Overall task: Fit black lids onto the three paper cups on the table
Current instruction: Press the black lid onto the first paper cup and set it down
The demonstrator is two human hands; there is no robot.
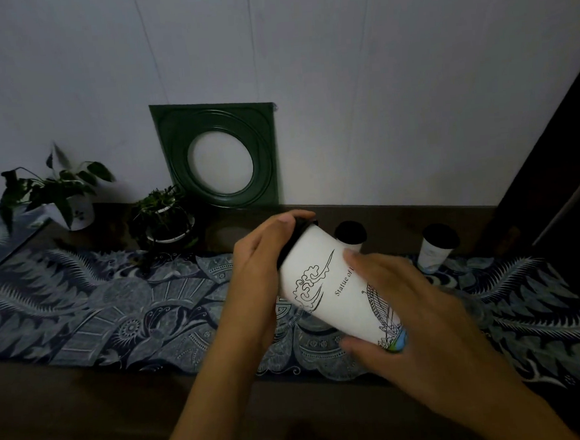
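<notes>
Two cups look done already: the middle cup [351, 237] and the right cup [436, 249] stand at the far edge of the patterned cloth [115, 300], each w/ a black top, well apart from each other. The third cup [337, 285] is up off the table, tilted w/ its mouth to the far left. My right hand [412, 317] wraps its lower body; my left hand [261, 266] is closed over the black lid [298, 234] at the rim. I judge this is the last lid, seating in progress. Can't tell if it's snapped on all round, since my left palm hides most of the rim. The middle cup's body is blocked by the one I'm holding, and dim light blurs the far cups' lids.
</notes>
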